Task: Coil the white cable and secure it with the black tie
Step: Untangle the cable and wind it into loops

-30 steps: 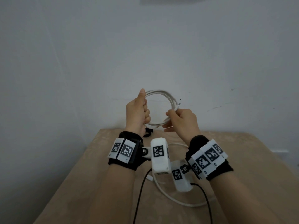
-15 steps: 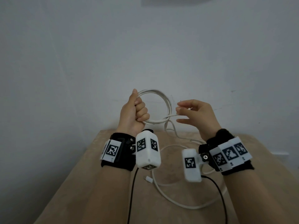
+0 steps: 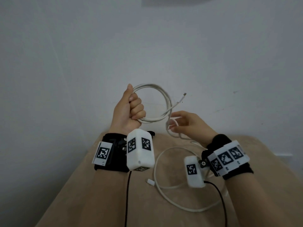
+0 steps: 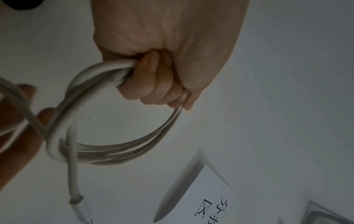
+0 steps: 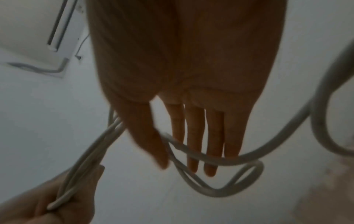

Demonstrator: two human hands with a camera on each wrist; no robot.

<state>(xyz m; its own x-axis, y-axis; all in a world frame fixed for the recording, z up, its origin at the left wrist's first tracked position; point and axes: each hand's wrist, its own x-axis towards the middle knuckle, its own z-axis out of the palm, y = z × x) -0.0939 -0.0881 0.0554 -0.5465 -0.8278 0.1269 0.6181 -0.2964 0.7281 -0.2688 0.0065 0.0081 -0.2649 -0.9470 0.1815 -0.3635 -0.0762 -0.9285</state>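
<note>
My left hand [image 3: 131, 108] is raised above the table and grips a round coil of white cable [image 3: 165, 102] in a fist. One connector end [image 3: 184, 94] sticks out free at the coil's upper right. The left wrist view shows the fist [image 4: 159, 84] round several turns of the coil [image 4: 114, 150]. My right hand [image 3: 177, 124] is just right of the coil with its fingers straight. The loose strand [image 5: 220, 160] lies across those fingers [image 5: 193, 136]. The rest of the cable [image 3: 172, 200] loops on the table. The black tie [image 3: 151, 133] peeks out behind my left wrist, mostly hidden.
The beige table [image 3: 82, 194] stands against a white wall. The cable's other connector [image 3: 150, 181] lies near the table's middle. Black camera wires [image 3: 127, 194] hang from both wrists. A white wall unit [image 5: 38, 30] and a paper sign [image 4: 210, 197] show in the wrist views.
My right hand has let go of the coil's right side and dropped lower right, fingers now spread under the loose strand. The connector end has sprung free. My left hand keeps its grip.
</note>
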